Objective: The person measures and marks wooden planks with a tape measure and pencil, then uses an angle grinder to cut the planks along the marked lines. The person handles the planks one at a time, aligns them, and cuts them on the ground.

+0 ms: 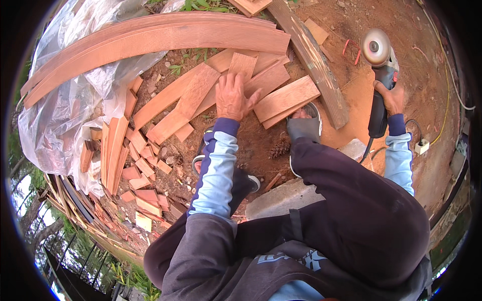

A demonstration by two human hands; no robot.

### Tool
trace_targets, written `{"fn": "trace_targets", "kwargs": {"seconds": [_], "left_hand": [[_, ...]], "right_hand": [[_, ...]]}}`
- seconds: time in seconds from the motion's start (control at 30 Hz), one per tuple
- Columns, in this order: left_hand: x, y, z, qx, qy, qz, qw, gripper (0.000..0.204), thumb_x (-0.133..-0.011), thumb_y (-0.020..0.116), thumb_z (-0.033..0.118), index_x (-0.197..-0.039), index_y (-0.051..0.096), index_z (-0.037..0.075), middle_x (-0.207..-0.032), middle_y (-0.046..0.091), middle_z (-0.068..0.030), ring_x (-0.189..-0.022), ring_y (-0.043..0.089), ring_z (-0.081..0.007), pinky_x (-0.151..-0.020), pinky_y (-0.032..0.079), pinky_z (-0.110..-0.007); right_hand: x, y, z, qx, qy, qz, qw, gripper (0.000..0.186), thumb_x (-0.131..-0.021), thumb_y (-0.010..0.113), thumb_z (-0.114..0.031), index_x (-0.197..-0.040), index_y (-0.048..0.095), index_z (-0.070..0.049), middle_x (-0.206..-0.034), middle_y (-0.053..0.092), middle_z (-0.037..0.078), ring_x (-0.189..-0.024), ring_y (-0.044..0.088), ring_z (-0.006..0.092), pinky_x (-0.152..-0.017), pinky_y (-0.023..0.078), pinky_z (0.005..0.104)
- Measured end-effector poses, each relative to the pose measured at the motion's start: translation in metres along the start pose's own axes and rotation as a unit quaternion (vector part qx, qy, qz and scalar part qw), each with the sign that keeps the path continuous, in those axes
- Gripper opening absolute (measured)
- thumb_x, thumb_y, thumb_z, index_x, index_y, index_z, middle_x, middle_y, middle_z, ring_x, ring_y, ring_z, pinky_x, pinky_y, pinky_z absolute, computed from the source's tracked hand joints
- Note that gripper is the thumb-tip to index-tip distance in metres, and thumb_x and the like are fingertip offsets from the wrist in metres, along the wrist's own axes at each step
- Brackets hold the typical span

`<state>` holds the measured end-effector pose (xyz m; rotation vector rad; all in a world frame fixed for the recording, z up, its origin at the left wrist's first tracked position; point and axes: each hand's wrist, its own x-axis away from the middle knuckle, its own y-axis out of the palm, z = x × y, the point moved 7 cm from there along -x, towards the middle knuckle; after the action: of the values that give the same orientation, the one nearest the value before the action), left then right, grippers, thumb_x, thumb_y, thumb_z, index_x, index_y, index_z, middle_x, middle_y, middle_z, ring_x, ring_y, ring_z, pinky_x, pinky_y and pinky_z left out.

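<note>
My right hand (391,96) is wrapped round the body of an angle grinder (384,78), whose round disc (375,47) points away from me; its cord runs down beside my leg. On the left, my left hand (233,98) reaches over a pile of boards, thumb spread out and fingers laid against a short wooden board (243,65). Flat reddish boards (193,93) lie crossed under and beside that hand. Two short wide boards (287,99) are stacked to its right, near my foot. The undersides of my left fingers are hidden.
Long curved planks (165,37) lie across plastic sheeting (75,105) at far left. A thick weathered beam (311,62) slants between the boards and the grinder. Wood offcuts (145,160) litter the ground. A concrete block (286,198) and a pine cone (279,149) lie near my feet.
</note>
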<state>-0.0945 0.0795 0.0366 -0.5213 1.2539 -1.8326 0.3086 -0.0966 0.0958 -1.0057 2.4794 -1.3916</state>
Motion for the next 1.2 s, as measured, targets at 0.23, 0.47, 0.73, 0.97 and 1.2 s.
{"fn": "trace_targets", "kwargs": {"seconds": [0.23,0.47,0.73,0.97,1.2], "left_hand": [[0.006,0.033,0.026,-0.061,-0.064,-0.102,0.991,0.051,-0.071,0.073,0.035,-0.109,0.055,0.006,-0.098,0.052,-0.0138,-0.095,0.049,-0.0329,-0.084,0.039,-0.043],[0.025,0.039,0.026,0.02,-0.035,0.05,0.998,0.039,-0.079,0.069,0.031,-0.106,0.055,0.007,-0.084,0.058,-0.012,-0.083,0.058,-0.0294,-0.067,0.046,-0.041],[-0.073,0.049,0.115,0.106,0.007,-0.162,0.981,0.071,-0.062,0.081,0.031,-0.114,0.042,0.002,-0.102,0.056,-0.0202,-0.096,0.056,-0.0385,-0.08,0.048,-0.046],[-0.07,0.079,0.113,-0.021,0.055,-0.157,0.986,0.076,-0.066,0.073,0.04,-0.13,0.043,0.011,-0.101,0.054,-0.0197,-0.096,0.055,-0.037,-0.08,0.046,-0.045],[-0.076,0.08,0.109,0.03,0.077,-0.146,0.986,0.078,-0.07,0.07,0.047,-0.137,0.044,0.019,-0.097,0.056,-0.0183,-0.095,0.055,-0.036,-0.081,0.045,-0.045]], "right_hand": [[0.006,0.002,0.001,-0.033,0.012,-0.025,0.999,0.043,-0.065,0.074,-0.026,-0.095,0.064,0.003,-0.08,0.066,0.01,-0.072,0.062,0.018,-0.069,0.05,0.0325],[0.004,0.0,0.004,-0.018,0.027,-0.011,0.999,0.047,-0.065,0.075,-0.026,-0.098,0.061,0.004,-0.085,0.067,0.014,-0.074,0.064,0.0217,-0.07,0.05,0.0338],[0.003,-0.001,0.016,-0.019,0.024,0.008,0.999,0.048,-0.062,0.076,-0.029,-0.093,0.062,0.004,-0.081,0.066,0.014,-0.072,0.064,0.0216,-0.068,0.051,0.0335],[0.011,0.004,0.002,-0.007,-0.009,-0.002,1.0,0.045,-0.061,0.075,-0.028,-0.091,0.062,0.003,-0.078,0.065,0.012,-0.07,0.063,0.0209,-0.067,0.05,0.0333],[0.017,0.006,-0.01,0.043,-0.07,-0.015,0.997,0.053,-0.061,0.073,-0.028,-0.1,0.057,0.005,-0.082,0.065,0.018,-0.074,0.063,0.0281,-0.07,0.05,0.0369]]}}
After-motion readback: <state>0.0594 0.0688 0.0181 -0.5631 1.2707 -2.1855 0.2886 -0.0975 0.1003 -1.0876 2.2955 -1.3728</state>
